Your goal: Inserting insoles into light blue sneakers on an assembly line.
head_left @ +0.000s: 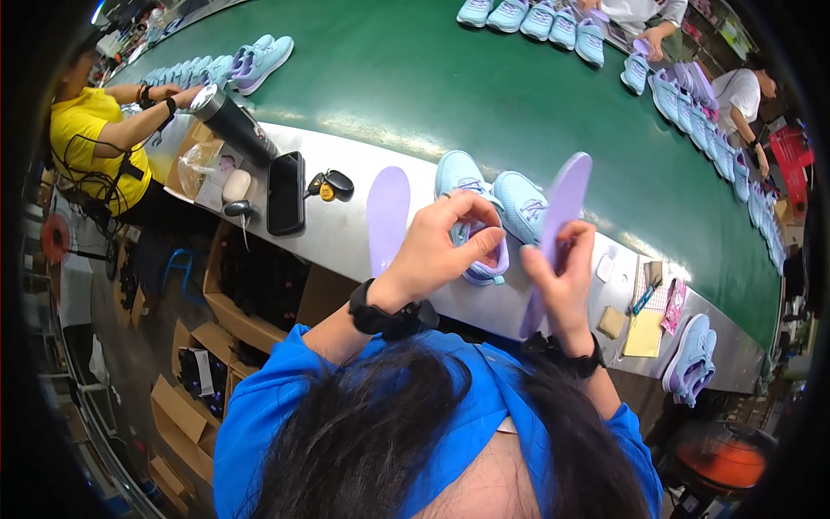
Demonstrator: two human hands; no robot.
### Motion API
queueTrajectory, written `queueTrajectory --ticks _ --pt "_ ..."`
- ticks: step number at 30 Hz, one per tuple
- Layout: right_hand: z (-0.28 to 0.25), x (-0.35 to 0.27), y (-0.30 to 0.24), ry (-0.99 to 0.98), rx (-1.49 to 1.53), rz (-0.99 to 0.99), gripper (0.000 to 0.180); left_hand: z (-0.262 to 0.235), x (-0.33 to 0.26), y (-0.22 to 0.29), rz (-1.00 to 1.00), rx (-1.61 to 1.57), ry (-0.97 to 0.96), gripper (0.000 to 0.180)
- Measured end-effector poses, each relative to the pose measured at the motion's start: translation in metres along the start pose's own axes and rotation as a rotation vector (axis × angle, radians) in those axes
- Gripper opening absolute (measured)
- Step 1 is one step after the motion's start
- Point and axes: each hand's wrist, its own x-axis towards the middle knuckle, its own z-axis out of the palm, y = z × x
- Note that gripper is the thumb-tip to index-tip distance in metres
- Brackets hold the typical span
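Observation:
My left hand (445, 246) grips the opening of a light blue sneaker (462, 186) with a lilac lining, holding it at the metal edge of the bench. My right hand (562, 281) holds a lilac insole (564, 201) upright, its tip pointing up beside the shoe. A second light blue sneaker (521, 203) lies just right of the first, behind the insole. Another lilac insole (386, 216) lies flat on the metal ledge to the left of my left hand. Both wrists wear black bands.
A green conveyor belt (484, 86) carries rows of light blue sneakers (540, 22). On the ledge lie a black phone (285, 192), keys (330, 184), a steel tumbler (229, 121), notepads (644, 333) and another sneaker (692, 359). A person in yellow (91, 143) works at left, others at the far right. Cardboard boxes stand below.

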Motion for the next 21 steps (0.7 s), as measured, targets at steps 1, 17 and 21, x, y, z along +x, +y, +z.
queueTrajectory --ticks 1,17,21 --pt "-0.01 -0.002 0.017 0.041 0.222 0.117 0.042 0.0 0.003 -0.008 0.186 0.687 0.136 0.035" --pt "-0.02 -0.027 0.04 0.047 0.41 0.234 0.039 0.014 0.029 -0.084 0.233 1.479 0.579 0.047" --pt "-0.018 -0.031 0.05 0.042 0.246 0.129 0.044 0.01 0.028 -0.087 0.315 1.586 0.612 0.041"
